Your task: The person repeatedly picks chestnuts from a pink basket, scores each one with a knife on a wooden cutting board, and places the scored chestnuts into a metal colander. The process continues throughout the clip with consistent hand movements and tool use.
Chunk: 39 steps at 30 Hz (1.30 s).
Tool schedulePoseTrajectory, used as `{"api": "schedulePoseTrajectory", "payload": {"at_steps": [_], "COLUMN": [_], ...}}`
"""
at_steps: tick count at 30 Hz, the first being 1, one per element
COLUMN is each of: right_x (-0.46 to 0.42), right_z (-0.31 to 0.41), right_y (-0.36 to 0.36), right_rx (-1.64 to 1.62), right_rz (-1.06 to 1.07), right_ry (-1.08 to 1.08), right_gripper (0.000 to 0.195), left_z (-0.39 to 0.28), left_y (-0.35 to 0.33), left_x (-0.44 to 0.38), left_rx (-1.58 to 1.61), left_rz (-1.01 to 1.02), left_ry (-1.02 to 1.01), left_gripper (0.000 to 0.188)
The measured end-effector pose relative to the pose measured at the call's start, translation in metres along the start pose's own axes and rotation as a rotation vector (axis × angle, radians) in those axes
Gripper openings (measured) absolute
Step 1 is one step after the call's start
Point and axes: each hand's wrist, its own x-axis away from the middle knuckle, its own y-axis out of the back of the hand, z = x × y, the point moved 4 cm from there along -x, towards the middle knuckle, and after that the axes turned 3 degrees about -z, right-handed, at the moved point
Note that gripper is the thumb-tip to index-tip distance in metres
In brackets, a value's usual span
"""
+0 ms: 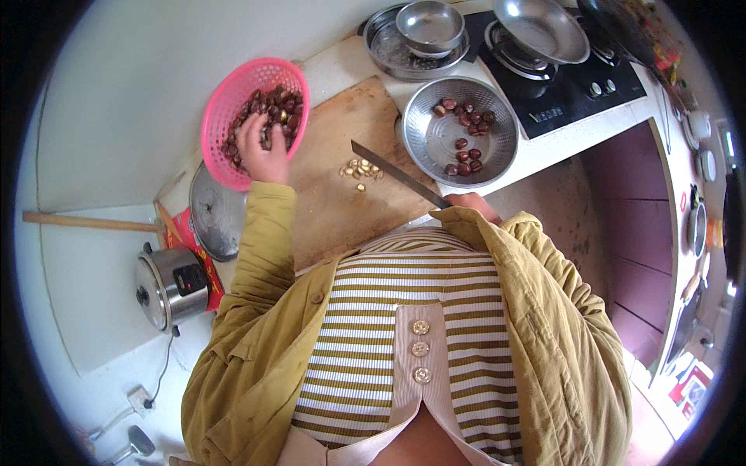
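Observation:
My left hand point(262, 151) reaches into a pink plastic colander point(213, 131), its thumb and fingers spread over a heap of brown chestnuts point(280, 99). Slight blur hides whether a fingertip touches one. In my right hand point(473, 203) is the handle of a kitchen knife point(402, 175), whose blade points up and left above a wooden cutting board point(326, 215). Close to the blade, several pale yellow cut pieces point(360, 169) lie on the board. A metal bowl point(419, 140) right of the board holds several glossy brown chestnuts point(475, 125).
Behind the metal bowl stand a steamer pan point(379, 49) and a smaller steel bowl point(430, 26). A gas stove point(542, 110) at the right carries a steel pan point(545, 32). Left of the board are a metal lid point(218, 212) and a rice cooker point(175, 288) with its cord.

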Motion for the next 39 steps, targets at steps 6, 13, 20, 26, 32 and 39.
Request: {"api": "schedulePoseTrajectory", "payload": {"at_steps": [6,13,20,26,32,39], "right_x": [0.022,0.051,0.056,0.043,0.035,0.005], "right_z": [-0.013,-0.037,-0.084,-0.088,-0.069,-0.082], "right_y": [-0.003,-0.009,-0.042,-0.039,-0.006,-0.021], "right_rx": [0.017,0.074,-0.069,-0.182,-0.019,-0.048], "right_rz": [0.016,0.025,0.072,-0.034,-0.107,-0.025], "right_ry": [-0.02,-0.134,-0.35,-0.002,-0.022,-0.001], "right_gripper": [0.024,0.023,0.03,0.036,0.037,0.03], "left_z": [-0.081,-0.153,-0.123,-0.127,-0.143,-0.065], "left_y": [-0.111,-0.222,-0.276,-0.258,-0.223,-0.146], "left_x": [0.0,0.048,0.096,0.086,0.059,0.063], "left_rx": [0.274,0.143,0.164,0.195,0.411,0.758], "left_rz": [0.469,0.912,0.805,0.959,0.816,0.543], "left_ry": [-0.112,-0.579,-0.769,-0.577,-0.17,0.427], "left_gripper": [0.018,0.02,0.024,0.037,0.022,0.022]}}
